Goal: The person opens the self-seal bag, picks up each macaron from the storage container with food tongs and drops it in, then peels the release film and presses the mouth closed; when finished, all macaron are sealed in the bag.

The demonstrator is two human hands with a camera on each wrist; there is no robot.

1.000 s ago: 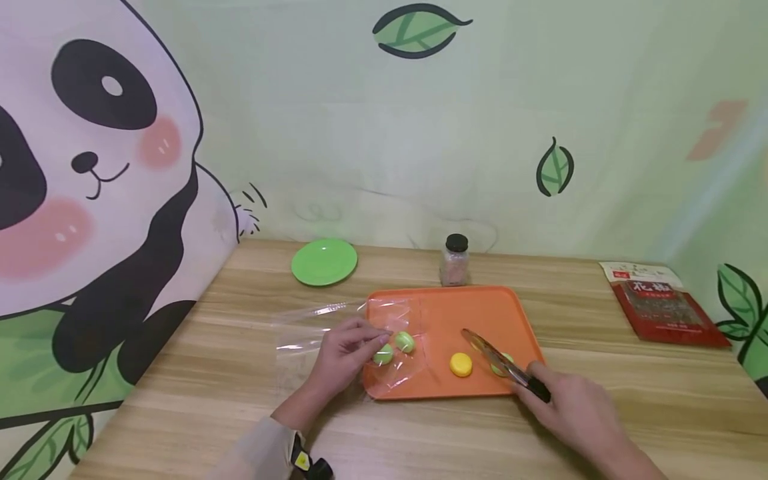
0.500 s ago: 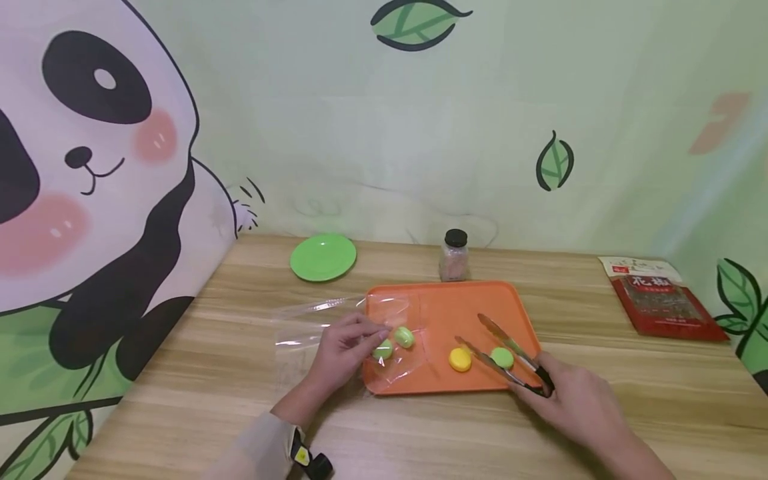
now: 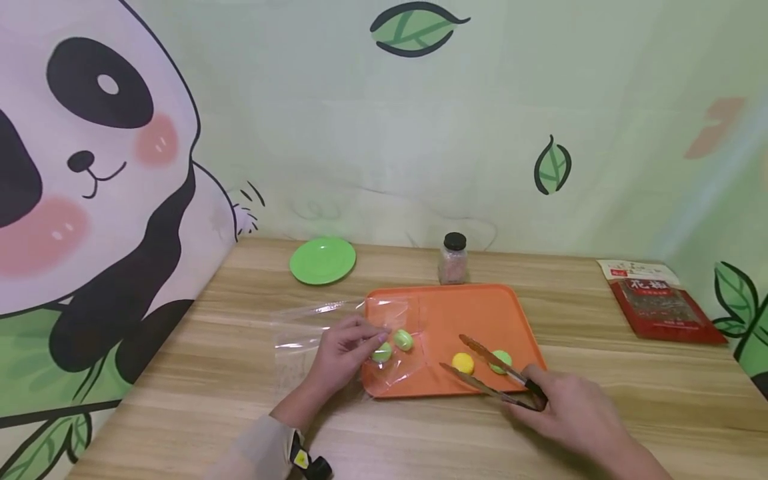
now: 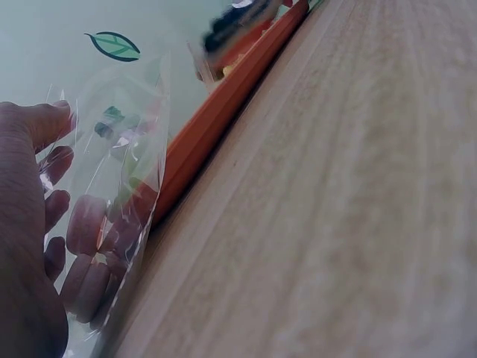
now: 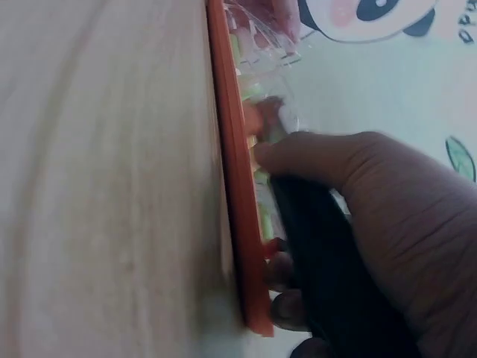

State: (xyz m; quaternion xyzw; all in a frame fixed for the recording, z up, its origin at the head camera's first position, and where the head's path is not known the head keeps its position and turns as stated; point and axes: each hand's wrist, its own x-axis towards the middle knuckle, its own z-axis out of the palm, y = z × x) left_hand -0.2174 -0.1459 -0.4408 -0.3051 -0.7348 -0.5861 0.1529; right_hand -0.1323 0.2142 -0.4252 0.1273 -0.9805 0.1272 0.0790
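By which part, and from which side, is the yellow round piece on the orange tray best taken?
Probably by opposite rim edges, from the near right: the yellow round piece seems to lie flat, and the spread black-handled metal tongs flank it.

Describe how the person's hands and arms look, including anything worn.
The left hand is bare, with a pale beige sleeve and a black device bearing a yellow patch at the wrist. The right hand is bare too; no sleeve or band shows on its visible forearm.

Booth-like corner, room type unclear: panda-and-leaf printed backdrop (image 3: 354, 140) behind wood-grain tabletop (image 3: 564, 293); plate (image 3: 323, 261), jar (image 3: 453, 265) near it.
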